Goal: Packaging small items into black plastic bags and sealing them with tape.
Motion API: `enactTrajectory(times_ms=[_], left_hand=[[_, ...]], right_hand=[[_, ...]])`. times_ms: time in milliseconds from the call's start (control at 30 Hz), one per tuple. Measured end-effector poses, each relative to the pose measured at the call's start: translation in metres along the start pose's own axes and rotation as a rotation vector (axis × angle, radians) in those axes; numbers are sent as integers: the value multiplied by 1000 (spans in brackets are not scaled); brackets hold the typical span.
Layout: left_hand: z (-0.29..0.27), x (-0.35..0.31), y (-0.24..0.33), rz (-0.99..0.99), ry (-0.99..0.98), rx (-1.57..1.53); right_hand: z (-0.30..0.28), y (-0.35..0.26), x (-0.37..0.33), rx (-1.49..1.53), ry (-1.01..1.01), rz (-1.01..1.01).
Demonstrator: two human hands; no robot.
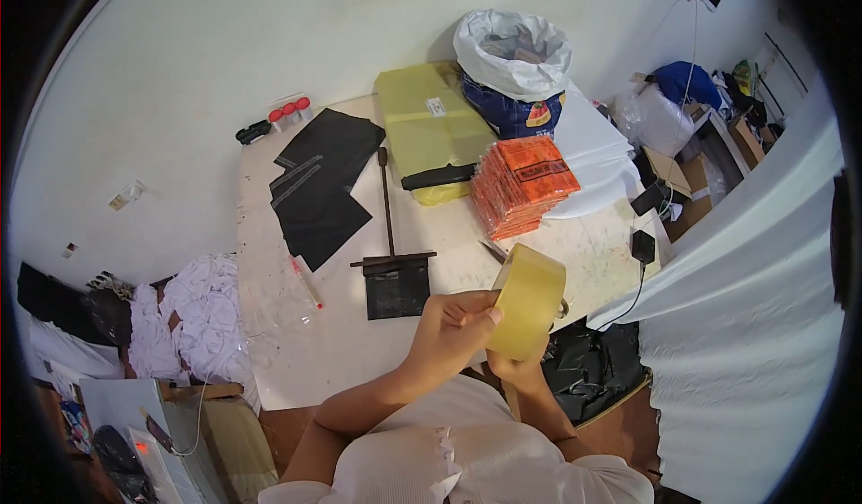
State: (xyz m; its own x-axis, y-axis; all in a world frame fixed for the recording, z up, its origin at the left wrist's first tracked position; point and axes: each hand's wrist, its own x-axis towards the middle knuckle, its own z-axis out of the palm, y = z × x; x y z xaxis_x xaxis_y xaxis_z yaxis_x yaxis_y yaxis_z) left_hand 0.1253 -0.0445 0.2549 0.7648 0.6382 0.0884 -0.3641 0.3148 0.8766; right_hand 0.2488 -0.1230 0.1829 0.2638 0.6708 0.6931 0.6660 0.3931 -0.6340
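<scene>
Over the table's front edge I hold a wide roll of yellowish clear packing tape (532, 302). My left hand (453, 329) has its thumb and fingers pinched together at the roll's left edge. Behind and below the roll is my right hand (521, 366), closed around its lower part, with most of its fingers hidden. A pair of scissors (492, 252) lies on the table, largely covered by the tape. Left of my hands, a dark long-handled tool (388, 203) with a crossbar rests against a small black square piece (398, 290).
On the table (346, 360) lie black fabric pieces (328, 181), a yellow package (431, 118), orange packets (521, 185) and a red-tipped pen (307, 284). A white-lined bag (512, 64) stands at the back. Black bundles (593, 365) sit below right, beside a white curtain (736, 324).
</scene>
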Motion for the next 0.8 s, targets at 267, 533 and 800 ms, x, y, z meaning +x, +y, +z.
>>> enactTrajectory(times_ms=[267, 533, 800], left_hand=[[-6, 4, 6, -13, 101, 108], [-42, 10, 12, 686, 92, 897], [-48, 4, 38, 893, 73, 1107]], right_hand=[[2, -3, 8, 11, -21, 41], [12, -6, 7, 151, -43, 146], [22, -13, 24, 229, 17, 73]])
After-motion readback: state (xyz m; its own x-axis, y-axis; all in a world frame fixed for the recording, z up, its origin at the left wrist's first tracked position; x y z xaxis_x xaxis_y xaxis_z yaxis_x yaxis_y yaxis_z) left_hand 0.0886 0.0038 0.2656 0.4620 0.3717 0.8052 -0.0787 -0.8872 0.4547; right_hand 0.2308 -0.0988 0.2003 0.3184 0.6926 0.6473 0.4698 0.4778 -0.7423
